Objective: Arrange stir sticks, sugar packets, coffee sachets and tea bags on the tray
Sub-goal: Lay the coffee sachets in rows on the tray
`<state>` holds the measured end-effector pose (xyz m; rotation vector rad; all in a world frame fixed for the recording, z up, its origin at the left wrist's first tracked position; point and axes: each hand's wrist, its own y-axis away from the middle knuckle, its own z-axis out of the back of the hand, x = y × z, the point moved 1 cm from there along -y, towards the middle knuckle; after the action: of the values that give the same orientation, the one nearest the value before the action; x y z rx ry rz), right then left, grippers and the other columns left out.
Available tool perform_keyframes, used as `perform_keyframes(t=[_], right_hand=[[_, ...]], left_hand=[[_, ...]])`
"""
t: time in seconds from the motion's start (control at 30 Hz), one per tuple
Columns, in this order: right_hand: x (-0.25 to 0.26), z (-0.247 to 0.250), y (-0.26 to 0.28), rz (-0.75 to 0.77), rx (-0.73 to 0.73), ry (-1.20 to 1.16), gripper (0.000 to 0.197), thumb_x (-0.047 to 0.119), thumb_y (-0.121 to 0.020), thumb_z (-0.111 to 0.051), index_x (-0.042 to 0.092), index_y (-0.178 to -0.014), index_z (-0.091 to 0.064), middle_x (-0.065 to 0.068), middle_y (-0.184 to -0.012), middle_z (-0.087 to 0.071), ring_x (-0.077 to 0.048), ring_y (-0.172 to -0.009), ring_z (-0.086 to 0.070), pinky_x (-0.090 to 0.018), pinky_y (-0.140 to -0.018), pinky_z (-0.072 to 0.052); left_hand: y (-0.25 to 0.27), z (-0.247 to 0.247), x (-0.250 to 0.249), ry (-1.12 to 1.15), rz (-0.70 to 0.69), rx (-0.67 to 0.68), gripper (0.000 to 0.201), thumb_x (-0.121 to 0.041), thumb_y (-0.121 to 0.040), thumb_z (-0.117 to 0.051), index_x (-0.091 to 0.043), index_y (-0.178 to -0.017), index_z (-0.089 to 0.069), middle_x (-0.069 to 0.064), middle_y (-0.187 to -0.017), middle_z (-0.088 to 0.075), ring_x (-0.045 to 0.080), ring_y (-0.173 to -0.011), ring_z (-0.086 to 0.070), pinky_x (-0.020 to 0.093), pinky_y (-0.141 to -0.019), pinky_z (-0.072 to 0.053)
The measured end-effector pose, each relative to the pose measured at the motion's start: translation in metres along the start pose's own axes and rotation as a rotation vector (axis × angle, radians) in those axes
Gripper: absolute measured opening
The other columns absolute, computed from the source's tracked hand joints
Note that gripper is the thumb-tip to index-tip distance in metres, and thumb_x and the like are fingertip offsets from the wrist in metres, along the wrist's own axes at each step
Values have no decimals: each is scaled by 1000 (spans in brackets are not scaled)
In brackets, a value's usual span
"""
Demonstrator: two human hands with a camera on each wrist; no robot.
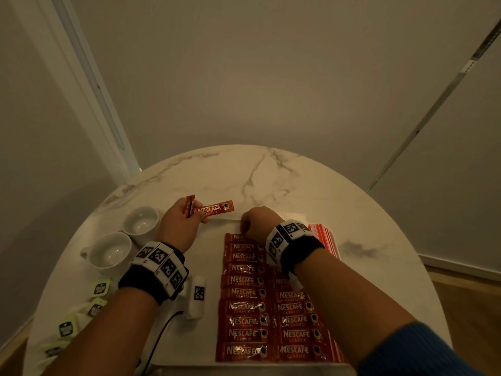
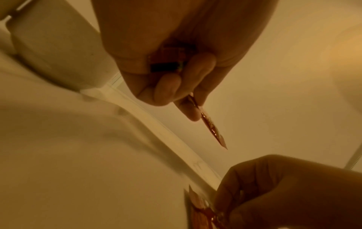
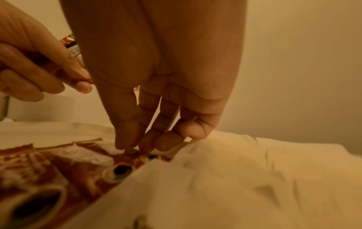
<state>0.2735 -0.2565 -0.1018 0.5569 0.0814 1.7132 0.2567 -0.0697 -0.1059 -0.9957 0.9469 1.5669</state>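
Coffee sachets (image 1: 214,208) pinched in left hand (image 1: 181,226), right hand (image 1: 259,222) fingertips on laid row (image 1: 245,283)

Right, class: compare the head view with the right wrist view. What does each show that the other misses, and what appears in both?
Only the head view shows the two white cups, the green tea bags, the round marble table and the full two columns of coffee sachets.

Only the right wrist view shows the right hand's fingertips pressing down on the top sachet of the row.

Both show the right hand, and the left hand holding loose sachets.
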Motion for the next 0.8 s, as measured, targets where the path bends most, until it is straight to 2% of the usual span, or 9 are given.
perform_keyframes(t=[0.13, 0.23, 0.3, 0.37, 0.43, 0.53, 0.63, 0.7, 0.8], right_hand=[[-4, 8, 2, -20, -40, -50, 19, 10, -89, -56, 15, -102, -69, -4, -109, -64, -21, -100, -60, -30, -87, -50], [-7, 17, 5, -33, -298, -170, 5, 14, -86, -58, 15, -91, -58, -2, -96, -59, -20, -87, -55, -29, -74, -45], [-5, 20, 6, 42, -368, -265, 13, 17, -84, -62, 20, -91, -51, 3, -93, -51, -15, -84, -48, -26, -72, -38], [-1, 19, 4, 119, -315, -292, 16, 18, -84, -65, 23, -96, -55, 4, -97, -51, -13, -89, -47, -24, -76, -39], [1, 18, 1, 183, -305, -256, 13, 14, -85, -65, 20, -97, -62, 0, -98, -60, -15, -93, -51, -23, -76, -40], [-2, 19, -3, 159, -304, -254, 15, 6, -85, -62, 14, -95, -68, -2, -97, -67, -13, -86, -55, -21, -74, -39], [-9, 17, -7, 61, -288, -253, 18, 3, -85, -59, 14, -94, -70, -3, -99, -69, -17, -91, -61, -26, -80, -46], [-11, 13, -9, 23, -252, -223, 20, 1, -84, -59, 14, -93, -71, -4, -99, -69, -20, -94, -62, -27, -81, -48], [-8, 7, -10, 12, -162, -147, 22, 1, -83, -58, 14, -94, -72, -4, -102, -69, -21, -98, -61, -31, -88, -50]], left_hand=[[1, -5, 0, -91, -21, 43, 10, -11, -91, -54, -17, -95, -61, -4, -76, -70, 4, -58, -53, 23, -54, -35], [0, -10, 0, -79, -22, 77, 12, -7, -92, -53, -15, -94, -62, -4, -74, -69, 8, -70, -60, 20, -60, -39], [0, -13, -3, -84, -45, 112, 11, -6, -90, -54, -13, -94, -63, -3, -74, -70, 10, -75, -63, 18, -65, -41], [0, -18, -9, -92, -77, 154, 11, -6, -89, -56, -13, -94, -64, -2, -73, -70, 2, -71, -63, 15, -64, -40], [0, -22, -15, -106, -95, 199, 13, -6, -87, -56, -14, -94, -64, -2, -74, -70, -3, -65, -61, 15, -62, -40], [-1, -25, -15, -152, -84, 187, 20, -8, -89, -54, -20, -102, -64, 0, -89, -71, 11, -84, -64, 26, -76, -44], [6, -23, -12, -337, -134, 141, 29, -13, -95, -46, -20, -117, -63, 0, -111, -65, 19, -98, -61, 31, -87, -46], [16, -26, -12, -518, -212, 210, 31, -13, -96, -42, -20, -118, -64, 5, -113, -62, 24, -99, -61, 35, -88, -48], [33, -35, -7, -735, -312, 376, 30, -22, -95, -42, -27, -112, -65, -3, -114, -59, 20, -103, -57, 37, -87, -49]])
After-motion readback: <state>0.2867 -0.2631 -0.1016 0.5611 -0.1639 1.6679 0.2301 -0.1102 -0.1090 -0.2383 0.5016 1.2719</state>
